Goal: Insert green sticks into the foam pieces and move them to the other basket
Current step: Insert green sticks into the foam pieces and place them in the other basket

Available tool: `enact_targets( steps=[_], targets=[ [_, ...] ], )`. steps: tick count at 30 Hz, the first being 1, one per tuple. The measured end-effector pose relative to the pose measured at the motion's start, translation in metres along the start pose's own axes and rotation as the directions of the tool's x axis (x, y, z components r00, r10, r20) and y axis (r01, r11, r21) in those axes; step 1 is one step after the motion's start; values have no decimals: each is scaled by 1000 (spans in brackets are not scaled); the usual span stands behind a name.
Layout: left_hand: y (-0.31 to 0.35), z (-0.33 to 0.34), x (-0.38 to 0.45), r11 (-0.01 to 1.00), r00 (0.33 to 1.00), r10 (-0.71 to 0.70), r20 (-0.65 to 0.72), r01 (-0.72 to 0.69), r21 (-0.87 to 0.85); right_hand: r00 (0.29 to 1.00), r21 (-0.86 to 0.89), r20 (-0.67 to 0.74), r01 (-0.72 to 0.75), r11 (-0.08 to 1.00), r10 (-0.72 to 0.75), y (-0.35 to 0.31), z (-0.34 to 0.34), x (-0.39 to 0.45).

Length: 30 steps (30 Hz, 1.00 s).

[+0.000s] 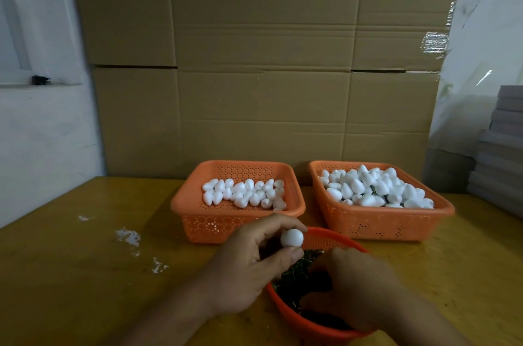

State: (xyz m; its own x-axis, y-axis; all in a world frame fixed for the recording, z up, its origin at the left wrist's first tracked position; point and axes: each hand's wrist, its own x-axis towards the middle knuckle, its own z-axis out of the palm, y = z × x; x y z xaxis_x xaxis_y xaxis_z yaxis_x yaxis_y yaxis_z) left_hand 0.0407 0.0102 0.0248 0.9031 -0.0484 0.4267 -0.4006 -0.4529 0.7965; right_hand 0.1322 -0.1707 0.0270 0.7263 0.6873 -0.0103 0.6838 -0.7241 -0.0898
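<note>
Two hands are at work over the round red bowl (336,235) nearest me. My left hand (254,263) pinches a single white foam piece (291,238) between thumb and fingertips, holding it up just above the bowl's far-left rim. I see its rounded end; its long axis seems to run towards the palm, though I cannot say for sure which end faces where. My right hand (353,286) is down inside the bowl, fingers curled among the green sticks (297,272); whether it already has one pinched I cannot tell, since the back of the hand hides the fingertips.

What the next move turns on, as I judge it: the foam sits up and to the left of the right hand, close by, so a stick would have to rise from the bowl and travel leftward into the foam's end. The left basket (195,198) holds plain foam pieces, the right basket (424,198) holds a fuller heap with green stems showing between them, so I take that as the destination, nearer my right hand
</note>
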Motion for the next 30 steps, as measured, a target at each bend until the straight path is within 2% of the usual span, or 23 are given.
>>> enact_targets(
  steps=[3,7,12,15,21,25,28,30],
  targets=[
    [-3,2,2,1000,997,-19,-71,18,-14,999,-35,38,5,999,-3,-4,0,2],
    [-2,5,3,972,989,-104,-107,78,-223,1000,-38,21,-21,999,21,-7,3,5],
    [5,5,3,819,965,-257,-50,190,-542,998,-51,-28,-49,997,48,-9,6,6],
    [7,5,3,723,948,-318,-4,240,-648,997,-43,-67,-49,998,46,-10,7,5],
    [7,9,4,610,926,-374,55,290,-737,991,47,-117,-54,997,59,-1,10,-2],
    [5,6,5,587,919,-387,70,305,-750,974,157,-209,-55,986,88,3,5,-3],
    [5,4,5,573,914,-401,64,306,-760,948,245,-311,10,969,69,4,2,-5],
    [5,3,4,573,912,-407,55,302,-762,916,307,-399,109,945,24,1,1,-6]
  ],
)
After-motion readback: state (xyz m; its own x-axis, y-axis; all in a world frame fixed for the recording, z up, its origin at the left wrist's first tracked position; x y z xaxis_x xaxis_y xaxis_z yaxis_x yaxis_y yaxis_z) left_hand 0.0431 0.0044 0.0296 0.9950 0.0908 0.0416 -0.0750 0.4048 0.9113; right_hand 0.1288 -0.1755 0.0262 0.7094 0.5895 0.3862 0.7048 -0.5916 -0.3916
